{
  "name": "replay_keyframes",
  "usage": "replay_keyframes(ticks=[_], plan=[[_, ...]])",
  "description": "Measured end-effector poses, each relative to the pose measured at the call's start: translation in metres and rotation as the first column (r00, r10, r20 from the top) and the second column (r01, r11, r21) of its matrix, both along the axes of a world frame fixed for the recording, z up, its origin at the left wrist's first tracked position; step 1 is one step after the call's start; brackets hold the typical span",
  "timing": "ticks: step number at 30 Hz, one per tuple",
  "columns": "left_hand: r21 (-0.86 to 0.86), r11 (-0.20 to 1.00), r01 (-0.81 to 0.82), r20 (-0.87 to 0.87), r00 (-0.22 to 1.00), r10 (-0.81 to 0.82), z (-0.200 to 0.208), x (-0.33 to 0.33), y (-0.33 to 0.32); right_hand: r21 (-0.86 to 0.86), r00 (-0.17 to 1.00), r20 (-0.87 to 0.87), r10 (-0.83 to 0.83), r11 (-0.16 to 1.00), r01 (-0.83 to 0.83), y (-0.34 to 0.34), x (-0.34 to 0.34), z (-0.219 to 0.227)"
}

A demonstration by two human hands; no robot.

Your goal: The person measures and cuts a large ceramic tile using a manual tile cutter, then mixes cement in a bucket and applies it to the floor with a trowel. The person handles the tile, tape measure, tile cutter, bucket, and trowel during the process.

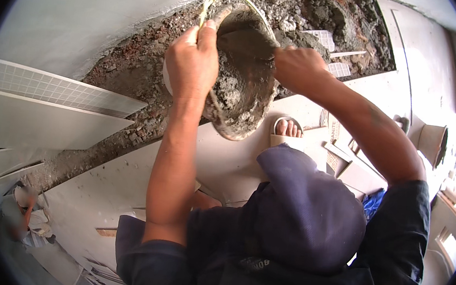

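Observation:
A mortar-caked bucket (pixel 269 100) is tipped over the rubble strip, its mouth toward me and wet grey mortar (pixel 230 90) inside. My left hand (pixel 193 62) is closed on the bucket's rim, thumb up, beside its pale yellow handle (pixel 248 1). At the opposite side of the rim, my right hand (pixel 300 67) is closed in a fist. From it a dark, flat trowel blade (pixel 248 43) reaches into the bucket. The trowel's handle is hidden in my fingers.
A rubble and mortar strip (pixel 124 83) runs along the wall, bordered by large pale floor tiles (pixel 225 167). Boards or tiles (pixel 63 91) lean at left. Tile pieces (pixel 359 180) lie at right, near a sandalled foot (pixel 288 129). Another person (pixel 26 211) is at lower left.

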State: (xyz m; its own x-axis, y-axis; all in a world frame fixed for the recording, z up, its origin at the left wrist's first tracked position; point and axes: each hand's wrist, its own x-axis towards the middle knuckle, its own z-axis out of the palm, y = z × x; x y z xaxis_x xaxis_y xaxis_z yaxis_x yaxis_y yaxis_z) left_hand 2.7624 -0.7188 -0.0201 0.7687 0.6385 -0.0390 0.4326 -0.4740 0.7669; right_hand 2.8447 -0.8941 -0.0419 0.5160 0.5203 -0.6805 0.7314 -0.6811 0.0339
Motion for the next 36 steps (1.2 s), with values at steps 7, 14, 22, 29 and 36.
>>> replay_keyframes(ticks=[7, 14, 22, 29, 36], plan=[[-0.132, 0.986, 0.102, 0.185, 0.980, -0.076, -0.005, -0.025, 0.010, 0.043, 0.955, -0.137, 0.261, 0.965, -0.258, 0.016, -0.022, -0.037], [-0.352, 0.932, -0.091, 0.356, 0.907, 0.223, -0.021, -0.061, 0.035, 0.101, 0.914, -0.339, 0.223, 0.974, -0.201, 0.012, -0.050, -0.033], [-0.271, 0.953, -0.138, 0.384, 0.892, 0.239, -0.026, -0.081, 0.033, 0.491, 0.817, -0.562, 0.131, 0.847, 0.202, 0.002, -0.100, -0.061], [-0.299, 0.865, -0.404, 0.237, 0.846, 0.477, -0.008, -0.060, 0.050, 0.460, 0.629, -0.777, 0.040, 0.718, 0.523, -0.042, -0.075, -0.027], [-0.369, 0.853, -0.370, 0.243, 0.847, 0.473, -0.008, -0.055, 0.056, 0.730, 0.923, -0.169, -0.346, 0.585, 0.353, -0.160, 0.001, 0.000]])
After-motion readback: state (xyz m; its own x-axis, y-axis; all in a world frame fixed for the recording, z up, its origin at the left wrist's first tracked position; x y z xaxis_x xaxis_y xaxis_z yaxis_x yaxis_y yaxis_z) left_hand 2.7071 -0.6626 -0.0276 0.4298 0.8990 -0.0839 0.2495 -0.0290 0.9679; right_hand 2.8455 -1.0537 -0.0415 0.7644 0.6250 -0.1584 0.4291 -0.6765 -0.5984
